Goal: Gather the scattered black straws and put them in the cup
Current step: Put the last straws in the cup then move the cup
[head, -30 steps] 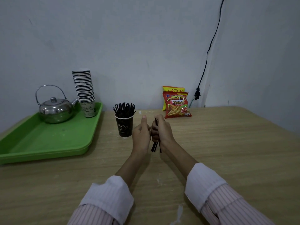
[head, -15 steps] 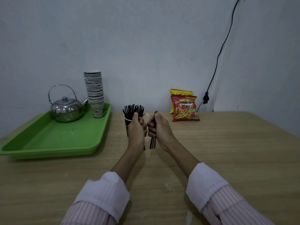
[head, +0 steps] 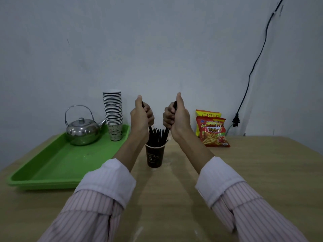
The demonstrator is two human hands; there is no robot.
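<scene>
Gripping black straws (head: 167, 131) in left hand (head: 141, 117) and right hand (head: 178, 117), apart from each other, above cup (head: 154, 157) on counter (head: 244, 172); dipping lower ends among those standing inside.

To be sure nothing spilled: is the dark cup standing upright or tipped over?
Upright. The cup stands on its base on the table, rim up, with black straws sticking out of its top.
</scene>
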